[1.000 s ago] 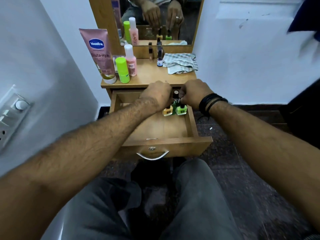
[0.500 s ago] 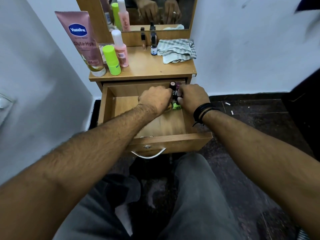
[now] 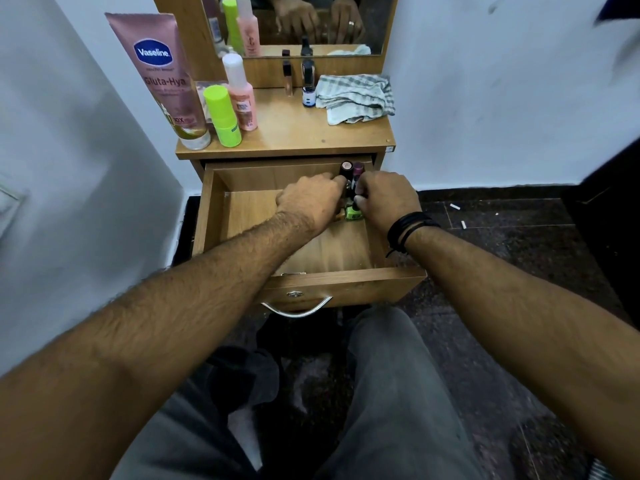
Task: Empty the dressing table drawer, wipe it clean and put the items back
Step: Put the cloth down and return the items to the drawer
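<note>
The wooden drawer (image 3: pixel 341 284) stands pulled out below the dressing table top (image 3: pixel 294 133). At its back right corner both hands close around a cluster of small items. My left hand (image 3: pixel 311 199) grips a dark lipstick (image 3: pixel 345 168) and covers an orange nail polish bottle (image 3: pixel 341 213). My right hand (image 3: pixel 386 199) grips a purple lipstick (image 3: pixel 357 169) just above a green nail polish bottle (image 3: pixel 354 213). My fingers hide most of these items. The rest of the drawer floor shows bare wood.
On the table top stand a pink Vaseline tube (image 3: pixel 166 81), a green bottle (image 3: pixel 223 116), a pink bottle (image 3: pixel 240 91), two small vials (image 3: pixel 307 84) and a checked cloth (image 3: pixel 358 97). A mirror (image 3: pixel 298 22) rises behind. White walls flank the table; my knees sit below the drawer.
The view has tilted down and closer. Both hands stay closed on the items at the drawer's back right, with the lipstick tops now showing above my fingers.
</note>
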